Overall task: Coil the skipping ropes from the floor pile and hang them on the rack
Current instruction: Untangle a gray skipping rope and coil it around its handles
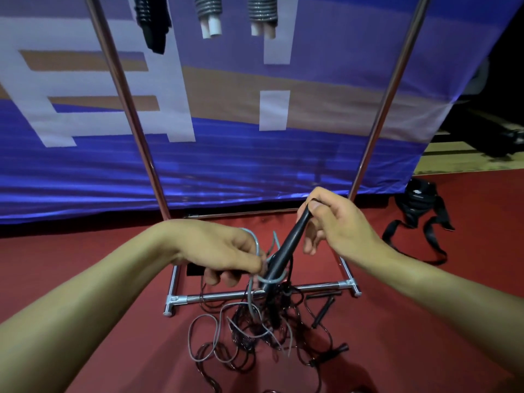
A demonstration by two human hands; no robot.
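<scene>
My right hand pinches the upper end of a black skipping-rope handle that slants down to the left. My left hand grips another black handle and pinches grey-blue rope loops wound around the slanted handle's lower end. Below hangs a tangle of grey and dark ropes reaching the red floor, with loose black handles beside it. The metal rack stands in front of me. Three coiled ropes hang at its top.
The rack's base bars lie on the red floor just under my hands. A blue banner hangs behind the rack. A black strapped bag lies on the floor at the right.
</scene>
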